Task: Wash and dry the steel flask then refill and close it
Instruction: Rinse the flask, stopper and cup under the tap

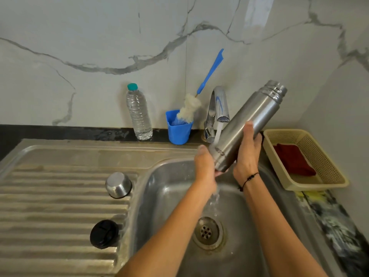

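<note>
The steel flask (251,120) is tilted over the sink basin (165,188), open threaded mouth up and to the right, base down-left under the running tap (219,104). My right hand (247,154) grips its lower body from the right. My left hand (205,164) cups the base, with water running over it and down to the drain (208,232). The steel cup lid (118,184) sits upside down on the drainboard, and the black stopper (104,233) lies nearer to me.
A plastic water bottle (138,114) with a teal cap stands at the wall. A blue cup (178,129) holds a bottle brush (189,108) with a blue handle. A beige basket (327,162) at the right holds a red cloth (292,162).
</note>
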